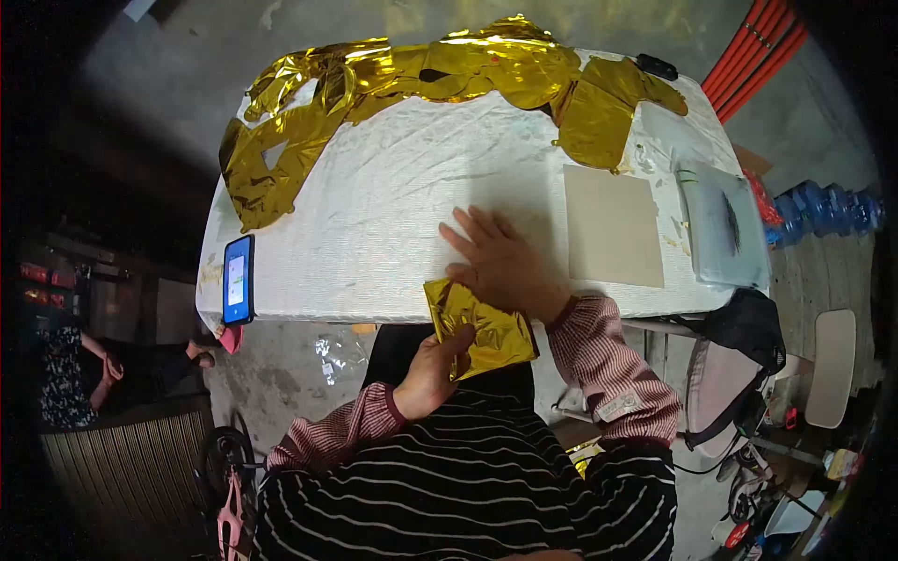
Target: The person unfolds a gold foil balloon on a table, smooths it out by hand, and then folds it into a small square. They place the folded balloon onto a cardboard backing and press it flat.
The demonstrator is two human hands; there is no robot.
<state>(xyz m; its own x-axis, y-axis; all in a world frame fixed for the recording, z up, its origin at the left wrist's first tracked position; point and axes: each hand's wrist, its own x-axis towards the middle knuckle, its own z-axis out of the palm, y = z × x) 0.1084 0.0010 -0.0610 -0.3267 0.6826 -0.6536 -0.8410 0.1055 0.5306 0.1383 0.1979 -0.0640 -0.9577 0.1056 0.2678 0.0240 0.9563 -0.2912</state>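
Observation:
A folded gold foil sheet point(496, 341) hangs over the near edge of the white-covered table point(393, 215). My left hand point(435, 374) grips its lower left side, thumb on top. My right hand point(496, 257) lies palm down at the table edge, over the foil's upper part, with its fingers spread. Along the far side of the table stretches a large crumpled gold foil point(524, 70). A beige rectangular sheet point(613, 226) lies flat to the right of my right hand.
A phone point(238, 279) lies at the left edge. At the right are a clear plastic package point(725, 224) and, farther back, a black object point(657, 66). A chair point(720, 393) with a black bag point(746, 332) stands at the right. Another person point(70, 369) is at far left.

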